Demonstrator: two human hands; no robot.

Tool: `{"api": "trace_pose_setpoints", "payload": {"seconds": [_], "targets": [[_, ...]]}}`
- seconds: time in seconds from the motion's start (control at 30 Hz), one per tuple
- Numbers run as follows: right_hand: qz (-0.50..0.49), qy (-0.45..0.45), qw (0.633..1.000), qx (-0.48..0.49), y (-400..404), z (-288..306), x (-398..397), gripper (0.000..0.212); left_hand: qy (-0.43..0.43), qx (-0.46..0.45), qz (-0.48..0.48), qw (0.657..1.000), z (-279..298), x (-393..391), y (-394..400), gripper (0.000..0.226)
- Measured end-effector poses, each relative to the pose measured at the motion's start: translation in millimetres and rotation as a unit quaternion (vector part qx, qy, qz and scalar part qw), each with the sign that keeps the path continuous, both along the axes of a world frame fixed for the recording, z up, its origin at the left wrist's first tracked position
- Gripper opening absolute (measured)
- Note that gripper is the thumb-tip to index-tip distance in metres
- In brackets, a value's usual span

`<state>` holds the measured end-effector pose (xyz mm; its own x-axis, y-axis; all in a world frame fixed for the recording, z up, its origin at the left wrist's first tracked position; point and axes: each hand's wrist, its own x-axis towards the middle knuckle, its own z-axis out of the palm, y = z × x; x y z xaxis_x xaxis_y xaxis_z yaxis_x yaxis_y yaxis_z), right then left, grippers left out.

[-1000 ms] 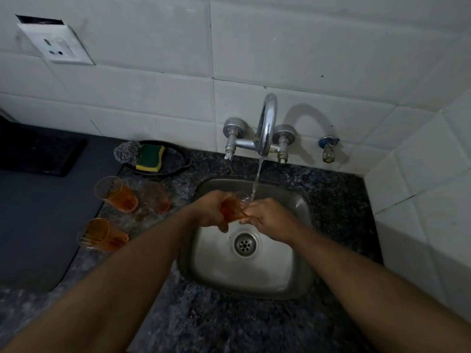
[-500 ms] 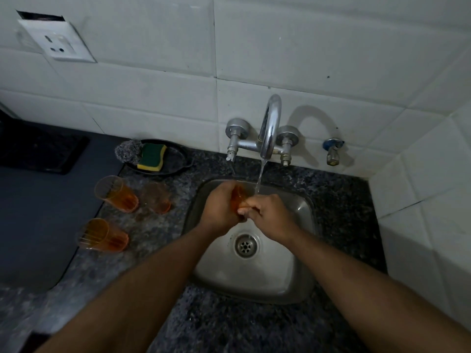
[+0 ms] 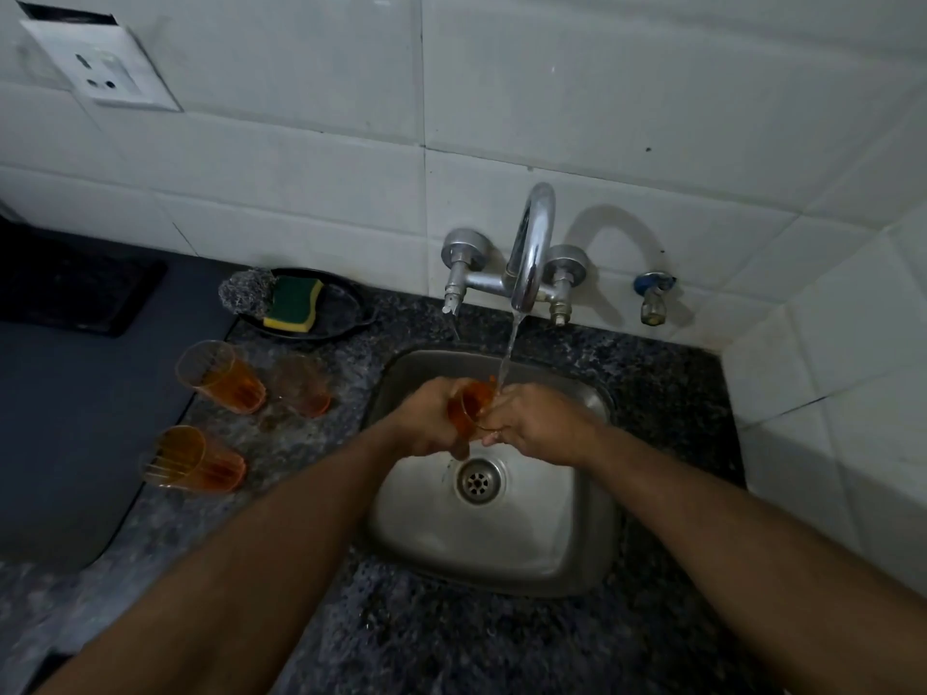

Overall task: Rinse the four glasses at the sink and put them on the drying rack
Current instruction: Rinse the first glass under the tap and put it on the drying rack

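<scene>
Head view, both hands gripping glass (image 3: 469,406), tap (image 3: 529,253) running

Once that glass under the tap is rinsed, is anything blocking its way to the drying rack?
Cannot tell: no rack is recognisable in view. Both hands hold the glass over the sink. Three glasses stand on the counter to the left.

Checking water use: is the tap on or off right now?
On. A stream runs from the tap spout down onto the orange glass held over the sink.
</scene>
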<state>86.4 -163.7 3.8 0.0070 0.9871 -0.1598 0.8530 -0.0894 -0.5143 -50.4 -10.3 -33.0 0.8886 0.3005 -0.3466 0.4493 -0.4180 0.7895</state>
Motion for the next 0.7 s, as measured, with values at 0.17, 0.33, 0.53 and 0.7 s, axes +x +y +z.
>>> {"api": "trace_pose_setpoints", "payload": {"seconds": [0.17, 0.33, 0.53, 0.7], "targets": [[-0.131, 0.073, 0.986, 0.073, 5.5, -2.5, -8.1, 0.009, -0.08, 0.027, 0.115, 0.99, 7.9, 4.4, -14.6, 0.07], [-0.038, 0.026, 0.999, 0.015, 1.7, 0.4, -4.5, 0.027, -0.073, 0.003, 0.081, 0.994, 10.3, -1.0, -13.2, 0.052], [-0.142, 0.084, 0.981, 0.106, 5.1, -2.3, -15.5, 0.017, -0.107, 0.058, 0.106, 0.987, 15.2, 4.4, -10.3, 0.054], [-0.022, -0.016, 0.998, 0.056, 4.5, 9.9, -8.6, 0.038, -0.106, 0.012, 0.08, 0.991, 13.9, -3.0, -13.4, 0.053]]}}
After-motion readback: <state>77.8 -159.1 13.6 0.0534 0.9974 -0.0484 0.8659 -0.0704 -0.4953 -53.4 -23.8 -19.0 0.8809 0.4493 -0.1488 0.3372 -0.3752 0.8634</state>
